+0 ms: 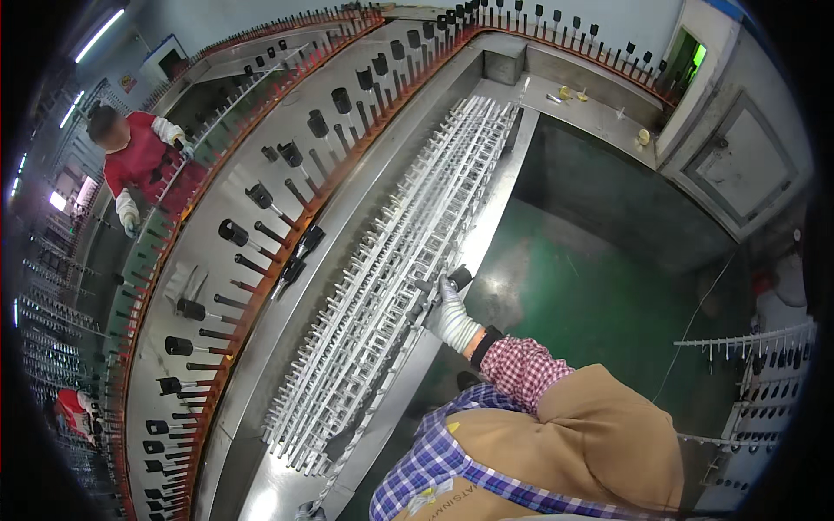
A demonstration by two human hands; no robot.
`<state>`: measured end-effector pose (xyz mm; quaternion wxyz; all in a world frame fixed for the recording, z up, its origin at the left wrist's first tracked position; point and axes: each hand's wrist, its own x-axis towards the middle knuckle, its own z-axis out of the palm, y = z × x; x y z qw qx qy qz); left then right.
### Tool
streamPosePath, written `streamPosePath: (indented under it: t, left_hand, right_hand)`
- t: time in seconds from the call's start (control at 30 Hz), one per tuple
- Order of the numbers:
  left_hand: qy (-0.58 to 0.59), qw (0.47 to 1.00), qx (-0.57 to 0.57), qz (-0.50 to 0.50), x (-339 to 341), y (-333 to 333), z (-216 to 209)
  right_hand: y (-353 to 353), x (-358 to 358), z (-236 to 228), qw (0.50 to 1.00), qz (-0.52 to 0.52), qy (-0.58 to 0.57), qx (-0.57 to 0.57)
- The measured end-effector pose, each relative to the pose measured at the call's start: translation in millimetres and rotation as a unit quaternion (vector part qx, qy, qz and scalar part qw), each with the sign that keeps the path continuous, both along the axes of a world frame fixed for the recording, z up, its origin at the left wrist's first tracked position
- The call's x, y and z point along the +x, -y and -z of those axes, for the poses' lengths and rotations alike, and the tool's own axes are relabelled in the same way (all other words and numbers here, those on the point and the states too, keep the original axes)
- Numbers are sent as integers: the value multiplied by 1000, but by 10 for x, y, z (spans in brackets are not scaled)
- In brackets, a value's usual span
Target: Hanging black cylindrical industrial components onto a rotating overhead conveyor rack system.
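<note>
My right hand [452,319], in a whitish glove with grey fingers, is closed at the near long side of a pile of metal racks. A black cylinder-ended peg [460,277] passes through its grip, the grey stem pointing left and the black end right. The fingers also lie against a long toothed metal bar [380,395] along the pile's near edge. Many thin prongs stick out of the piled racks [391,278]. Of my left hand [310,511] only a grey gloved bit shows at the lower edge, beside the bar's near end; its fingers are mostly cut off.
Beyond the racks a curved orange-edged conveyor [228,365] carries upright pegs, many with black cups [233,232]. Two black pieces [291,271] lie at its edge. A co-worker in red [143,156] holds a pronged bar across the line. Hanging racks [756,391] stand at right.
</note>
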<state>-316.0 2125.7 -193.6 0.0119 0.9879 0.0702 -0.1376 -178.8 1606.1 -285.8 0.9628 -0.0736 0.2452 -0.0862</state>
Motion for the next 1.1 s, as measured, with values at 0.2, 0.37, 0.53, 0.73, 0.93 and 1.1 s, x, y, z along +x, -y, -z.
streamPosePath:
  t: [0.2, 0.37, 0.53, 0.73, 0.93, 1.1]
  left_hand:
    - [44, 990, 80, 110, -280, -345, 605]
    - [189, 982, -1, -6, 698, 235, 309]
    - [146, 988, 27, -32, 637, -19, 759]
    - [18, 974, -199, 107, 750, -157, 390]
    - [315, 719, -594, -175, 2018, -272, -72]
    - [163, 752, -638, 9, 3167, 1144, 285]
  right_hand:
    - [70, 16, -106, 997, -13, -71, -35]
    - [623, -6, -147, 947, 103, -160, -260]
    - [360, -99, -364, 900, 22, -115, -419]
    - [-294, 73, -706, 870, -34, -49, -489]
    - [-976, 334, -974, 856, -35, -26, -516]
    - [-1034, 350, -1034, 743, -214, -37, -633]
